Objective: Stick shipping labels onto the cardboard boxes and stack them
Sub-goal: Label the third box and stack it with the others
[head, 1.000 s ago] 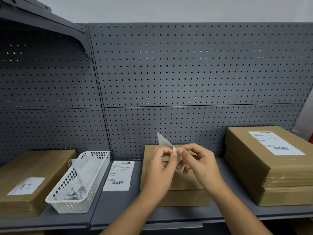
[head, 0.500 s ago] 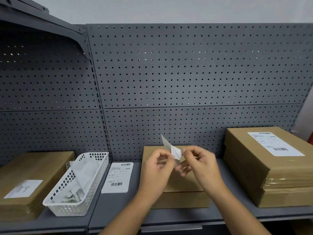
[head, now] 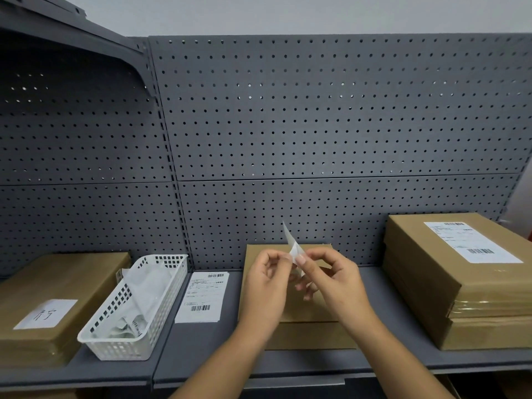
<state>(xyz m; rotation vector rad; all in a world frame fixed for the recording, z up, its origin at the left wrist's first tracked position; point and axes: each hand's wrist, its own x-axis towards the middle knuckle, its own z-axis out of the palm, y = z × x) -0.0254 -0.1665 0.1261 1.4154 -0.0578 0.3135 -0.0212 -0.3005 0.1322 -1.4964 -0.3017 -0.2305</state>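
Being pinched by the fingers (head: 277, 256) of left hand (head: 264, 286) and right hand (head: 336, 283), a white label (head: 291, 243) is being held just above a cardboard box (head: 311, 338).

Soft, even indoor light, rather dim, comes from above and in front and leaves no hard shadows. The upper shelf (head: 72, 33) throws the left pegboard panel (head: 72, 125) into deep shade, where some holes glint as bright specks. Clear wrap on the right stack of cardboard boxes (head: 460, 283) carries a mild sheen. Wide-angle distortion bows straight lines toward the edges of the view. The small white label (head: 294, 249) held at the centre is slightly blurred, and print on the loose shipping label (head: 203, 298) is too soft to read
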